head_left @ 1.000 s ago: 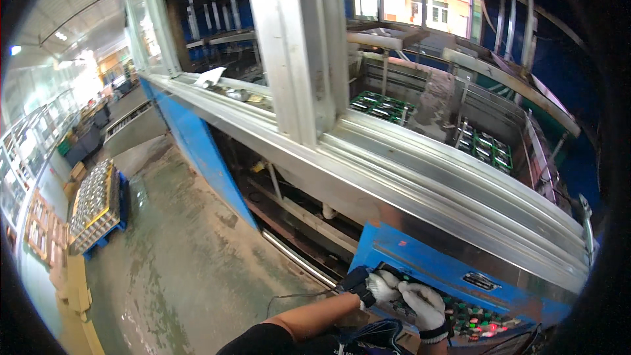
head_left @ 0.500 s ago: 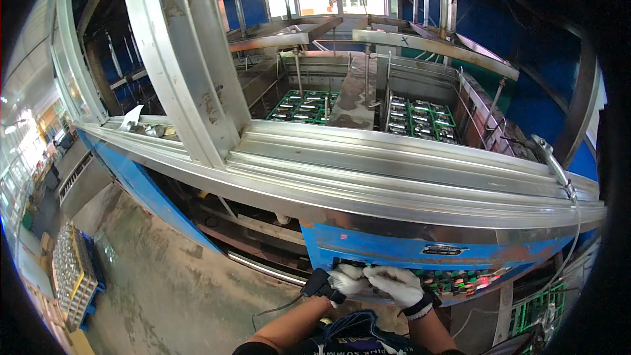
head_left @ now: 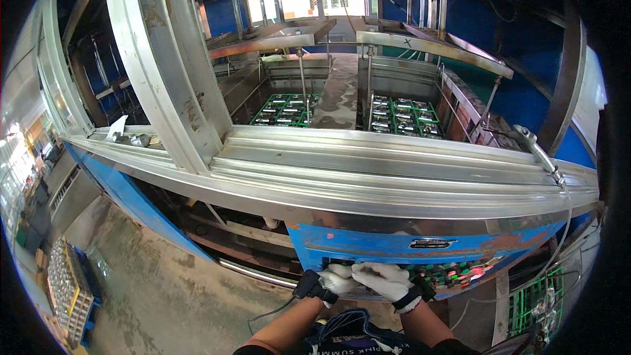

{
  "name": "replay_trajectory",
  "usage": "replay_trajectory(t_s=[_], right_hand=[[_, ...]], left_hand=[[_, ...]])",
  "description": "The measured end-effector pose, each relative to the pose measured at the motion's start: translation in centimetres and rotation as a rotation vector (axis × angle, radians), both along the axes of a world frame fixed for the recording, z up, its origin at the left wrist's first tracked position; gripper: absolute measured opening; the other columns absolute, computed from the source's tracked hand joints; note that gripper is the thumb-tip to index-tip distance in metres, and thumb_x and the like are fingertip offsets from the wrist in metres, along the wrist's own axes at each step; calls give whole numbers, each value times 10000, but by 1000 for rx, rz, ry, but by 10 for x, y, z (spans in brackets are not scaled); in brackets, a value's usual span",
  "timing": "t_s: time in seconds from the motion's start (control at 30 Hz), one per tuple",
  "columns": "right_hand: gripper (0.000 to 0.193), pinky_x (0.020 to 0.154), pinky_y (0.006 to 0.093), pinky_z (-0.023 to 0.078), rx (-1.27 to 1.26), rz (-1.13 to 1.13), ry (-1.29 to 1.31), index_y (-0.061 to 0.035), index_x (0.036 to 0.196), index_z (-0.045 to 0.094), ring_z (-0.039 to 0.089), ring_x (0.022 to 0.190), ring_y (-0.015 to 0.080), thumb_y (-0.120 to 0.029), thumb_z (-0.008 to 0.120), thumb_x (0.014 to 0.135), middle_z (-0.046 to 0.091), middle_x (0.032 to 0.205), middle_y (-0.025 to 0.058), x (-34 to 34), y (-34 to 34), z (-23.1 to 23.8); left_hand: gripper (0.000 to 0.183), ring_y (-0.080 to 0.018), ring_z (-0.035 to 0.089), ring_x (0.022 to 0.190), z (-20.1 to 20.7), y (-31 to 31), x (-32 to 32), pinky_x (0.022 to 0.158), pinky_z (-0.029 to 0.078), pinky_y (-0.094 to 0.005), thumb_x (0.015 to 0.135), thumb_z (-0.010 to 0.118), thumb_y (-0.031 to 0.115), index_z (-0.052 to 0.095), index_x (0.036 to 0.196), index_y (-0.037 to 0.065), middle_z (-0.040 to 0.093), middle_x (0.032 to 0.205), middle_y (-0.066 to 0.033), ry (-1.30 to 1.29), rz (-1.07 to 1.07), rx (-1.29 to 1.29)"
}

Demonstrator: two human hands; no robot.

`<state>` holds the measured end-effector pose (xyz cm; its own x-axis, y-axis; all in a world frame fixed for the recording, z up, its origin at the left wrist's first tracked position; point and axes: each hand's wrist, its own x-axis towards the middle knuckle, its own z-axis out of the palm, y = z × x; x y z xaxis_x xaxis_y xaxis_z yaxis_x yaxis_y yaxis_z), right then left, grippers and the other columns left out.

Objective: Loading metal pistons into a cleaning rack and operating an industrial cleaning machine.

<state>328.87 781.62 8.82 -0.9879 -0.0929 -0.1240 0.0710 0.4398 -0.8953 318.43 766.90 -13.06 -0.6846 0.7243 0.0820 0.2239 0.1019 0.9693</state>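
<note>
My left hand [head_left: 338, 279], in a white glove with a black wrist strap, is in front of the blue panel with its fingers curled closed. Beside it, my right hand [head_left: 384, 281], gloved the same way, points its pressed-together fingers toward the left one. The fingertips nearly meet. Whatever they hold, if anything, is hidden. Behind and right of my right hand, the control panel [head_left: 470, 272] shows rows of green and red buttons or lights. A dark cable [head_left: 271, 309] runs from the left wrist strap.
A metal ledge [head_left: 368, 171] spans the machine's front. Beyond it, green racks of shiny metal parts [head_left: 404, 117] sit low in two tanks. A spray gun [head_left: 536, 148] with a hose lies at the ledge's right. A pallet of metal parts [head_left: 66, 283] stands at left; another green rack [head_left: 536, 309] is lower right.
The view has shifted slightly, so the machine appears a little further left. My hands stay close together before the panel, with little change in their pose.
</note>
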Motion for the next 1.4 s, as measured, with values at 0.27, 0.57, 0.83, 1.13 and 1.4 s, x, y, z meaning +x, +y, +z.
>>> replay_trajectory(t_s=[0.27, 0.57, 0.83, 1.13, 1.4], right_hand=[[533, 939, 358, 444, 230, 21, -13, -67, 1155, 654, 613, 1033, 302, -529, 503, 938, 669, 1089, 147, -9, -7, 14], [394, 849, 385, 497, 416, -195, 440, -125, 1135, 669, 644, 976, 296, -429, 550, 914, 686, 1066, 105, -11, -9, -24], [372, 698, 424, 523, 570, -176, 298, -133, 1047, 670, 661, 846, 301, -437, 579, 853, 683, 948, 94, -13, -8, -37], [346, 690, 371, 506, 614, -184, 460, -86, 891, 679, 648, 712, 287, -410, 557, 882, 673, 795, 111, -9, 2, -28], [380, 784, 309, 551, -143, 181, 284, 67, 994, 702, 710, 841, 267, -285, 659, 860, 722, 883, 181, 54, 41, 128]], left_hand=[[332, -243, 602, 1065, 89, -13, 11, 950, 464, -360, 917, 544, 252, 598, 1211, 108, 633, 1172, -135, 244, -86, -155], [312, -334, 674, 884, 220, -31, 50, 783, 518, -393, 905, 583, 314, 687, 1019, 43, 694, 935, -182, 89, 331, -386], [366, -314, 684, 811, 199, -17, 45, 758, 527, -382, 925, 554, 419, 714, 997, 98, 710, 873, -122, 279, 421, -393], [359, -310, 671, 832, 212, -10, 46, 753, 527, -371, 956, 506, 367, 692, 975, 60, 694, 887, -147, 353, 317, -508], [321, -361, 638, 912, 206, -18, 31, 800, 510, -392, 967, 489, 298, 640, 1074, 36, 669, 968, -194, 391, 153, -438]])
